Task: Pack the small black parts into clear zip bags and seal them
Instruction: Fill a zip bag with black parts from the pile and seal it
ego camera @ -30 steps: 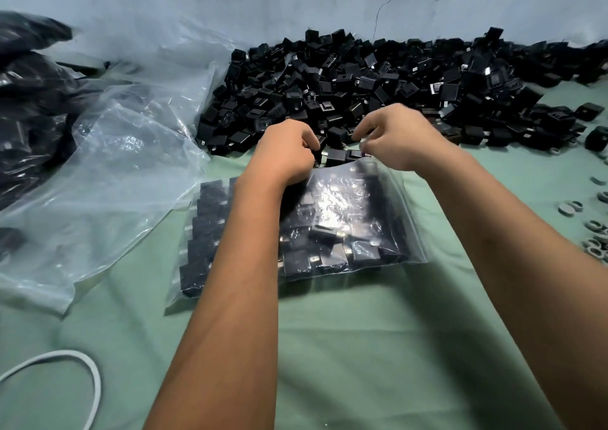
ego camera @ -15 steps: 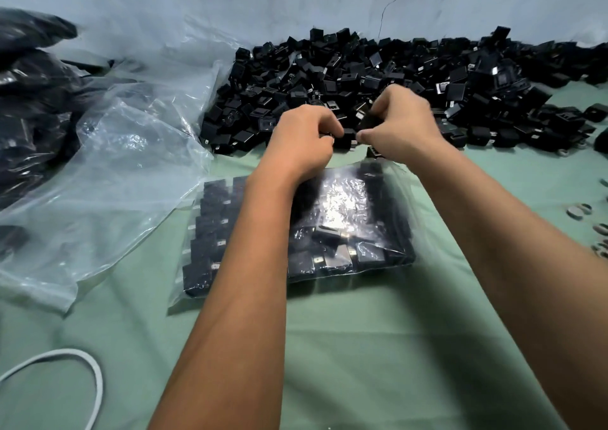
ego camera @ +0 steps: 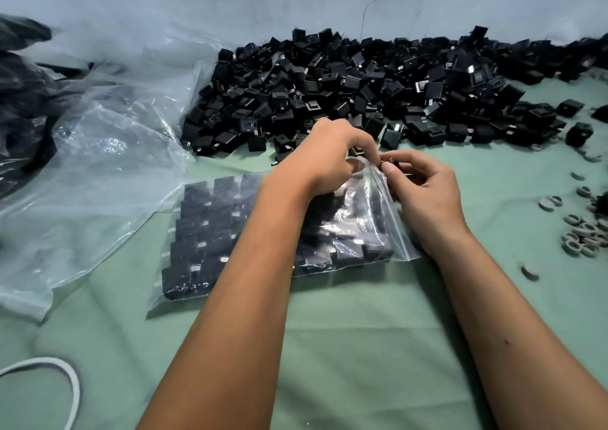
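Green cloth surface (ego camera: pixel 362 347) against pale cracked wall (ego camera: pixel 230 2). Loose black parts (ego camera: pixel 362 84) heaped along wall. Filled zip bag (ego camera: pixel 214 232) flat at centre; left hand (ego camera: pixel 325 159) and right hand (ego camera: pixel 424 192) both pinch its top right corner. Crumpled clear plastic (ego camera: pixel 92 173) lies left, grey rings (ego camera: pixel 582 232) right.

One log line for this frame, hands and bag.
left hand: pinching zip bag top | right hand: pinching same corner | bag: full, on table | seal: unclear

Both hands sit farther right along the zip bag (ego camera: pixel 378 219) mouth: left hand (ego camera: pixel 324 156), right hand (ego camera: pixel 424 189) at its right corner.
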The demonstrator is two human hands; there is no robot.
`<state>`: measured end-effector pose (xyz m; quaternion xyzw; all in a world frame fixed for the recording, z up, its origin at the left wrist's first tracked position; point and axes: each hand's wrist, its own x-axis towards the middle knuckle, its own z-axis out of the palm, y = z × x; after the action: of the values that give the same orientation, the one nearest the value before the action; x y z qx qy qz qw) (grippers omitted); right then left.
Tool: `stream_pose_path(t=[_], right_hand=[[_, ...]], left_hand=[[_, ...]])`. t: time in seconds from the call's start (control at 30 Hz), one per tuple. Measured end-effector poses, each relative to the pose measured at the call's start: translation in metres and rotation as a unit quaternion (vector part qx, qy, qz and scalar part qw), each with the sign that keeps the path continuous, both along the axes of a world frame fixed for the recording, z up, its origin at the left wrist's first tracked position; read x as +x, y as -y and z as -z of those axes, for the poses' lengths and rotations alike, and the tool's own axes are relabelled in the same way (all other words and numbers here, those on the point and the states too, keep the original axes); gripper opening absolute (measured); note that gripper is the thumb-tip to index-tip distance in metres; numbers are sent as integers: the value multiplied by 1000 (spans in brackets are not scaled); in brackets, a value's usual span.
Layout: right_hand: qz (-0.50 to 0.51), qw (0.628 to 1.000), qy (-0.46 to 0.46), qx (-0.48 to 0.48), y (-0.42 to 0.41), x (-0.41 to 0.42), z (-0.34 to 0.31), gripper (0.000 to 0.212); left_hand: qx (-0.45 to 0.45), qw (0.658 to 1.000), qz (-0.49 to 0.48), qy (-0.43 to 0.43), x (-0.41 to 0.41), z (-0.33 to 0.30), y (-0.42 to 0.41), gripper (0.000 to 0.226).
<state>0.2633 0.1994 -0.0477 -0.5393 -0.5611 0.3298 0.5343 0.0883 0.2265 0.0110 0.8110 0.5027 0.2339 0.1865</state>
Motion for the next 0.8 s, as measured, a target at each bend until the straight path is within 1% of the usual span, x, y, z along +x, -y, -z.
stream_pose_path(t=[0.07, 0.1, 0.17, 0.3, 0.37, 0.43, 0.5, 0.57, 0.63, 0.7, 0.77, 0.8], right_hand=[[-28, 1000, -6, 11, 1, 0, -1, 16], [-48, 999, -5, 15, 2, -1, -2, 19], [-82, 996, 6, 28, 3, -1, -5, 26], [-111, 993, -3, 37, 8, 1, -11, 57], [-159, 986, -17, 44, 10, -3, -11, 63], [-204, 977, -51, 37, 12, -7, -12, 68], [-202, 975, -94, 19, 12, -7, -12, 65], [-165, 979, -121, 7, 11, -4, -12, 55], [-144, 984, -109, -3, 10, -4, -13, 48], [-178, 979, -99, -20, 12, -10, -14, 41], [-214, 965, -149, -45, 15, -15, -14, 38], [-210, 961, -173, -53, 16, -15, -16, 36]], left_hand=[[13, 1000, -8, -12, -2, 0, -1, 14], [22, 1000, -16, -15, -4, 0, -1, 12], [42, 999, -31, -5, -6, -3, 0, 12], [59, 995, -53, 56, -10, -9, 0, 15], [59, 995, -50, 65, -8, -10, 2, 17], [59, 995, -42, 70, -7, -9, 3, 18], [58, 994, -42, 79, -8, -9, 3, 20], [55, 994, -44, 83, -9, -8, 3, 19], [51, 994, -46, 84, -10, -7, 2, 17], [49, 994, -45, 85, -10, -6, 1, 16], [51, 994, -45, 85, -10, -6, 1, 16], [51, 994, -46, 85, -11, -6, 1, 16]])
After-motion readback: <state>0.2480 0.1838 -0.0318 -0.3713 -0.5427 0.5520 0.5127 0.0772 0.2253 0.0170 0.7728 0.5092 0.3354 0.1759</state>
